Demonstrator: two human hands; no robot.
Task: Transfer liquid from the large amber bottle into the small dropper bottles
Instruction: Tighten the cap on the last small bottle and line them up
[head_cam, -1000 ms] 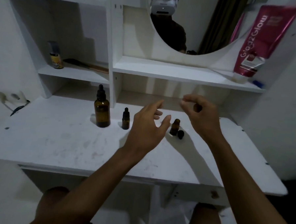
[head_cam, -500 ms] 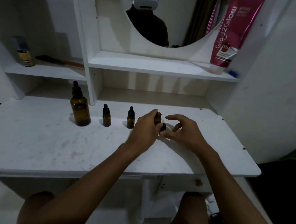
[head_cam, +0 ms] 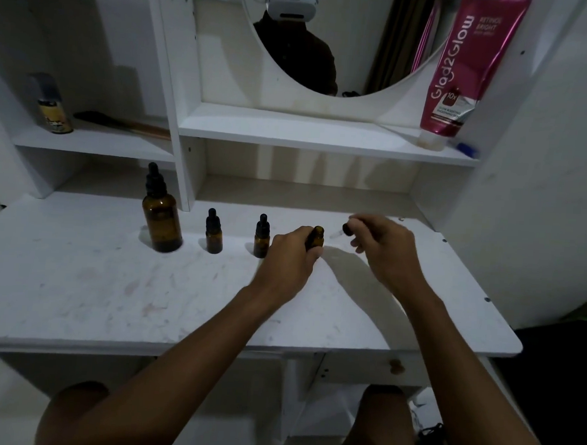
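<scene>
Head view: left grip (head_cam: pixel 288 256) holds uncapped bottle (head_cam: pixel 317 238), right grip (head_cam: pixel 382 248) pinches dropper (head_cam: pixel 341 231).

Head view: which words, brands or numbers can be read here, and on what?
"Glad2Glow": on the tall pink plastic tube, upper shelf.
"RETINOL": same tube, top; lines beneath blurred.
"10X": same tube, dark patch; print below unreadable.
Small dark can with yellow label, left shelf: blurred.
Amber glass bottles: no labels visible.
</scene>
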